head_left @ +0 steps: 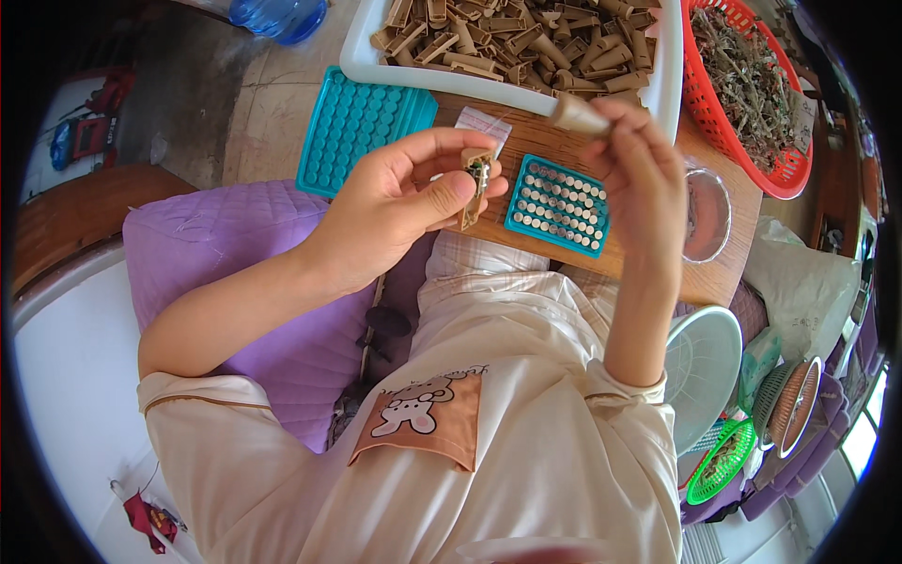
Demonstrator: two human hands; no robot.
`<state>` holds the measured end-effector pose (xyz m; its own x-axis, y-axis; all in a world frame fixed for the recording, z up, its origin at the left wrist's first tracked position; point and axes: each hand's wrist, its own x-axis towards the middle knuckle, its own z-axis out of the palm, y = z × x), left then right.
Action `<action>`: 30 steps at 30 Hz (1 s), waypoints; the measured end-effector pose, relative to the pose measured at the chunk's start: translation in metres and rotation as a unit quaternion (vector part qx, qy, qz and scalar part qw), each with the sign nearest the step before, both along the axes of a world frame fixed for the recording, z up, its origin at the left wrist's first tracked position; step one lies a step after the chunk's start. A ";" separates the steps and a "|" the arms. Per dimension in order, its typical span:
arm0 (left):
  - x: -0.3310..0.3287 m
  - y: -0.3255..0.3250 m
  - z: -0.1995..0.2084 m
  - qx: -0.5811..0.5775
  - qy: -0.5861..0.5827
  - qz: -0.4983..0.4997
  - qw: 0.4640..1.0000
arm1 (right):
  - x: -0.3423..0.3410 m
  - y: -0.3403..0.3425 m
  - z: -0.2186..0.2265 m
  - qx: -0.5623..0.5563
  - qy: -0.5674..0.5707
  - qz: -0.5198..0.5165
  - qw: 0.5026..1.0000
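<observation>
My left hand (404,202) is closed, pinching a small brown half-shell piece (473,199) between thumb and fingers. Something dark and shiny sits in the hollow of that piece; its detail is too small to tell. Raised at the right, my right hand (644,174) has its fingers closed on a tan, tapered, handle-like piece (580,115). Motion blurs this piece, and I cannot make out its far end. Between and below the hands lies a teal tray (508,224) holding rows of small round pale pieces, some greyer than others.
A white bin (352,47) of brown half-shell pieces stands at the far side of the wooden table (733,226). Left of it is an empty-celled teal tray (357,117). A red basket (799,174) of dried plant bits and a clear round container (707,216) are at the right.
</observation>
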<state>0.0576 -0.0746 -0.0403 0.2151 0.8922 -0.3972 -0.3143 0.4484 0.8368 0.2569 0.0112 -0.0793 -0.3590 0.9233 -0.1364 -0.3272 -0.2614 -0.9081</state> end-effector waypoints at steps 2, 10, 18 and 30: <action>-0.002 0.000 -0.001 0.026 0.005 0.011 1.000 | -0.009 -0.024 0.002 -0.071 0.081 0.037 0.994; 0.000 0.002 0.002 0.053 0.014 0.069 0.996 | -0.039 -0.055 0.003 -0.095 0.058 0.067 0.992; 0.002 0.001 0.000 0.136 0.050 0.052 0.988 | -0.055 -0.076 0.001 0.011 0.104 -0.056 0.993; 0.010 -0.005 0.000 0.217 0.124 0.064 0.966 | -0.071 -0.083 0.000 -0.002 0.104 -0.030 0.994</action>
<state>0.0677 -0.0800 -0.0398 0.0379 0.9993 -0.0052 -0.1099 0.0094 0.9939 0.1859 -0.0716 -0.0797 -0.3243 0.9435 -0.0681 -0.5222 -0.2386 -0.8187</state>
